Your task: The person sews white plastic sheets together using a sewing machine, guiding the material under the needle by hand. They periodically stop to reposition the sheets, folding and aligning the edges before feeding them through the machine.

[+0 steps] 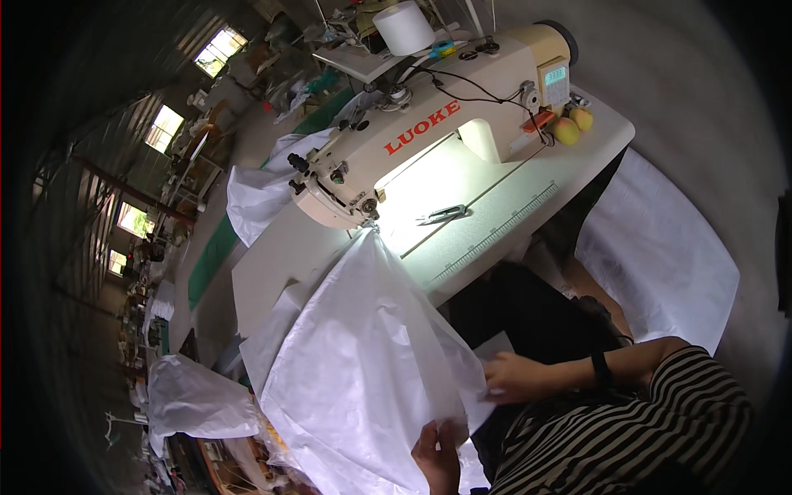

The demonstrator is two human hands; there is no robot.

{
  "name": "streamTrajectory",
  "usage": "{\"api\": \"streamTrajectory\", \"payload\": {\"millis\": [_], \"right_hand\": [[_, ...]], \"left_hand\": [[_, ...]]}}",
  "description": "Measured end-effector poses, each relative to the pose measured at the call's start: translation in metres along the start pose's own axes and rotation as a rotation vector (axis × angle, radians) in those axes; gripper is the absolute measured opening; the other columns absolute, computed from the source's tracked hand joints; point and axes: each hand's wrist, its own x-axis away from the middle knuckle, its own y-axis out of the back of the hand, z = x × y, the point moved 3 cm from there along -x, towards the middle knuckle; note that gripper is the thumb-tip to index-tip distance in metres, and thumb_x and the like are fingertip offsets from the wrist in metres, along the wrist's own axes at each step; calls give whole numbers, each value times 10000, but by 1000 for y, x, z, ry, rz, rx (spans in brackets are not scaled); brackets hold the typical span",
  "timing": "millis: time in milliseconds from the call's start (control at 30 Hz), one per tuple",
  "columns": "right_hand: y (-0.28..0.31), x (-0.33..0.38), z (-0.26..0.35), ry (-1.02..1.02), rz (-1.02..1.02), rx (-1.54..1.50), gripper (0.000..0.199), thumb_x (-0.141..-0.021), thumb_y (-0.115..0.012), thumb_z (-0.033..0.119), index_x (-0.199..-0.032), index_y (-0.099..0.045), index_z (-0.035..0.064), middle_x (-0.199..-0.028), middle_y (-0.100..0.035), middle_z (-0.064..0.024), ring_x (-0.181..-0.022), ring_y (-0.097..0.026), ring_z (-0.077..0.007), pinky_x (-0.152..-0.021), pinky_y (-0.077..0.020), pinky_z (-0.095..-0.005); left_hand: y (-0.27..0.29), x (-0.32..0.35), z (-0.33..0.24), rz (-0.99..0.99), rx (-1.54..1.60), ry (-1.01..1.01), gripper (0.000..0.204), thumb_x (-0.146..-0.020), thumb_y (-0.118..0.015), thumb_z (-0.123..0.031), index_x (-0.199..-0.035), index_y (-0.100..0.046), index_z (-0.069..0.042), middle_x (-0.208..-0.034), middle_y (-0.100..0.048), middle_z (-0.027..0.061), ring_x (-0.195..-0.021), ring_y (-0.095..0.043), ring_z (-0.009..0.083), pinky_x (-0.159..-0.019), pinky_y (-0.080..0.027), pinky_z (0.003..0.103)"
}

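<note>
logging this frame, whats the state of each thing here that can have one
white fabric: one end under the needle, draped off the table, held at its near edge
left hand: gripping the fabric's lower edge
right hand: pinching the fabric's edge
sewing machine: work light on
scissors: lying flat, unheld

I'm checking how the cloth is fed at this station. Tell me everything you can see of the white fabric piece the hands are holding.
The white fabric piece looks like thin, slightly glossy woven sheeting, creased in long folds. Its upper tip sits under the needle end of the cream sewing machine, and from there it widens and drapes off the edge of the sewing table toward the person. The right hand pinches its right edge; the left hand grips its lower edge, the fingers partly seen through the cloth.
</note>
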Motion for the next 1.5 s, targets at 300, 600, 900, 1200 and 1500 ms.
{"api": "streamTrajectory", "payload": {"millis": [300, 600, 900, 1200, 1500], "right_hand": [[56, -2, 104, 215, -54, -384, 143, -901, -622, 168, -889, -527, 63, -673, -621, -89, -595, -642, -277, -520, -505, -365], [44, -8, 75, 449, -173, 106, 225, -949, -577, 286, -969, -579, 62, -845, -618, -64, -717, -663, -207, -575, -531, -307], [44, -101, -3, -377, -163, -735, 742, -935, -612, 408, -1461, -282, 2, -1190, -622, -191, -1102, -606, -234, -946, -471, -356], [56, -130, -17, -451, -187, 429, 543, -897, -458, 94, -1381, -352, -128, -699, -659, -134, -585, -664, -300, -487, -516, -404], [71, -157, -40, -396, -205, 464, 523, -832, -567, 71, -1299, -450, -136, -713, -667, -97, -618, -677, -277, -486, -515, -371]], "left_hand": [[-10, -2, -30, 88, -298, -496, 114, -892, -594, -4, -807, -527, 32, -690, -535, 184, -560, -498, 340, -534, -409, 415], [1, 0, -38, -3, -203, -610, 82, -824, -573, 11, -889, -589, 57, -754, -607, 176, -611, -579, 334, -556, -462, 403], [-21, -20, -46, 201, -615, -838, 113, -831, -562, 59, -858, -576, -50, -812, -618, 80, -670, -590, 242, -596, -482, 355], [-31, -73, -31, 236, -671, -904, 84, -743, -590, -64, -788, -565, -131, -678, -553, 36, -531, -577, 255, -490, -484, 381], [-45, -154, -38, 186, -740, -755, 83, -818, -561, -60, -874, -619, -78, -729, -638, 117, -619, -634, 331, -578, -520, 426]]}}
